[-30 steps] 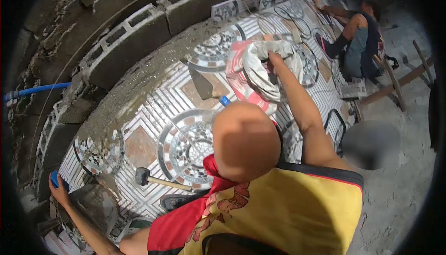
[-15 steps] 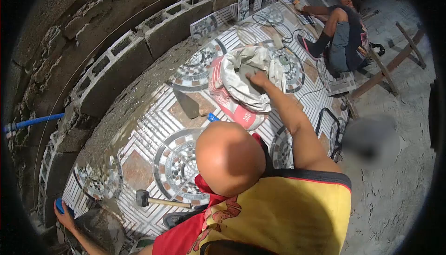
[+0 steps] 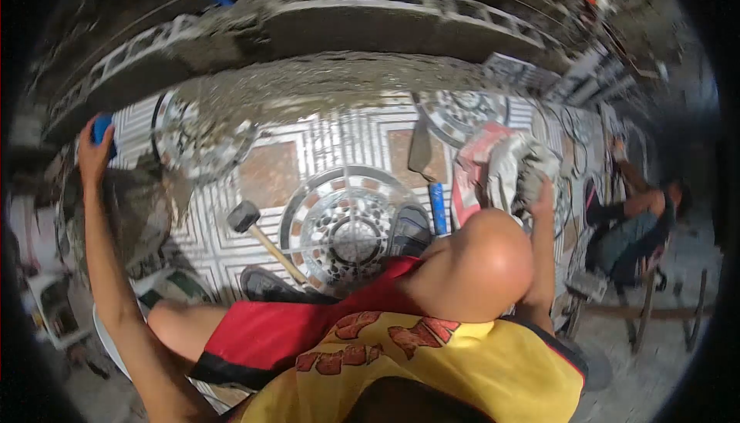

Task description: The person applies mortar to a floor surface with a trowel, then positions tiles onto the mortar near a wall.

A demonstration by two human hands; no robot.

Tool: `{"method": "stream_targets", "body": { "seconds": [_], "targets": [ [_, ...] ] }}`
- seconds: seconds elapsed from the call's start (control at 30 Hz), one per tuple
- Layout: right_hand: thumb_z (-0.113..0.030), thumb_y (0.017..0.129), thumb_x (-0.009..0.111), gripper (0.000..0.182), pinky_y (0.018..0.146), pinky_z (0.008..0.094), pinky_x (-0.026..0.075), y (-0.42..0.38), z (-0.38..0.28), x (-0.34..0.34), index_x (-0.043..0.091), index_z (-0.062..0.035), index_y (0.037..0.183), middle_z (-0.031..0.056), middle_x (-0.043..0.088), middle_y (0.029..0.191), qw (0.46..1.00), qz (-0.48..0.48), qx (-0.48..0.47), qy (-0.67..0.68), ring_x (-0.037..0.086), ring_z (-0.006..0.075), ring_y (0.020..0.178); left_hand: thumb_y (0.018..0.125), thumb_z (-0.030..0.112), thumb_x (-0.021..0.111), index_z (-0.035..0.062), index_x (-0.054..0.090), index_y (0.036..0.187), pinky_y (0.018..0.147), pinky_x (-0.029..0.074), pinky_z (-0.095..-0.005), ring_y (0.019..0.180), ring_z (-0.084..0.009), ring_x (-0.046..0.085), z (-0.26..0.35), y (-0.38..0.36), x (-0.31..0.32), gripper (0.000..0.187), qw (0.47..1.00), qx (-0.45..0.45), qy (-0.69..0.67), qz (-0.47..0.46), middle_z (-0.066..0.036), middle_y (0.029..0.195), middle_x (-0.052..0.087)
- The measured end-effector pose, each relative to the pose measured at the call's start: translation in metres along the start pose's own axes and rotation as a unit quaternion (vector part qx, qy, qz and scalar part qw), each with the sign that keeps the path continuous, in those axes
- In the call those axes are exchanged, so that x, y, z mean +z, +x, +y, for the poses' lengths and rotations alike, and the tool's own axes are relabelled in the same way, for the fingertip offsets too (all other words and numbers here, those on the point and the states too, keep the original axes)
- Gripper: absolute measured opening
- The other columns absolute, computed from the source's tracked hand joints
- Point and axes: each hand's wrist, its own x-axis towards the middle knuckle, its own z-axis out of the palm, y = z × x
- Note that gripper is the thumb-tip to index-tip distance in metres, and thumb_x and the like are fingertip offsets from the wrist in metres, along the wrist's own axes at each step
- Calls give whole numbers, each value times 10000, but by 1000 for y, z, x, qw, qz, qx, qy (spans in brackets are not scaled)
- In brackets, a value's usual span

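Observation:
At the far left, my left hand [image 3: 93, 157] is closed around a blue object [image 3: 113, 144], beside the edge of the patterned tiles [image 3: 270, 172]. My right hand [image 3: 544, 194] is at the mouth of a white and red sack [image 3: 505, 169], against grey material [image 3: 529, 182]; its fingers are smeared and partly hidden. Left of the sack, a trowel [image 3: 420, 148] with a blue handle [image 3: 438, 207] lies on the tiles. A mallet [image 3: 243, 216] with a wooden handle rests near my feet.
A curved row of hollow blocks [image 3: 347, 26] runs behind the tiles, with wet mortar [image 3: 331, 72] along its base. At the right, another person [image 3: 636, 226] sits low near a wooden frame [image 3: 640, 313]. A grey heap [image 3: 135, 211] lies below my left hand.
The view has swung toward the left, so the blocks now run across the top and my legs show. My right hand is still at the sack, my left still on the blue object.

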Motion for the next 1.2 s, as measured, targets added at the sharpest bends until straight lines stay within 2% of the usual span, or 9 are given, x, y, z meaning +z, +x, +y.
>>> {"method": "stream_targets", "body": {
  "seconds": [0.13,0.33,0.47,0.53,0.83,0.93,1.03,1.1,1.2],
  "targets": [
    [-270,873,502,221,459,288,495,1,-75,63,635,-94,892,51,640,761,966,76,-185,-166,603,171,594,798,435,663,76,583,1190,908,433,-385,1068,-323,558,-17,7,9,537,999,17,48,17,-181,1154,582],
    [-204,855,534,162,466,265,482,80,-92,257,584,-75,771,10,572,670,907,-34,18,-420,562,137,539,783,467,670,103,585,1188,900,454,-385,1056,-298,580,-22,3,11,551,998,21,31,59,-137,1184,588],
    [-172,837,588,188,637,320,474,272,1,368,570,-25,953,50,584,797,505,-281,-242,-780,585,164,731,713,406,692,62,603,1090,893,443,-416,1030,-332,560,20,-9,-16,518,995,-68,-27,69,-171,1084,597],
    [-217,862,565,255,616,314,428,125,95,498,622,22,930,127,622,808,712,-246,-136,-643,542,139,762,710,411,691,55,608,1072,888,447,-416,1016,-340,563,6,-8,-8,515,995,-44,-15,87,-172,1070,599],
    [-229,903,527,217,734,319,511,174,106,538,641,-63,984,72,654,935,821,-436,205,-306,616,200,836,723,410,678,58,612,1065,883,448,-404,1024,-339,555,18,-9,-15,495,995,-58,-18,75,-177,1069,589],
    [-237,905,516,205,731,363,489,175,54,460,650,-99,976,42,638,940,873,-231,104,-416,605,180,825,725,406,676,57,611,1057,879,448,-406,1021,-338,554,19,-12,-17,486,995,-52,-27,75,-175,1061,588],
    [-253,879,544,190,702,370,468,217,2,407,653,-118,957,38,633,919,808,-203,-50,-551,582,176,766,714,420,677,48,600,1081,879,449,-408,1023,-338,558,15,-13,-13,528,995,-67,-19,74,-172,1069,589],
    [-258,772,667,481,685,305,508,268,0,409,563,4,1162,76,649,944,327,-75,-140,-932,630,230,817,708,428,678,48,598,1092,882,449,-409,1027,-338,558,8,-11,-10,547,994,-65,-22,84,-174,1076,589],
    [-234,810,635,383,704,370,487,236,79,458,556,-4,1106,129,622,914,749,-425,-11,-508,586,240,820,695,442,682,47,597,1107,889,448,-409,1039,-338,555,4,-8,-10,577,995,-73,-21,67,-180,1095,587]
  ]
}}
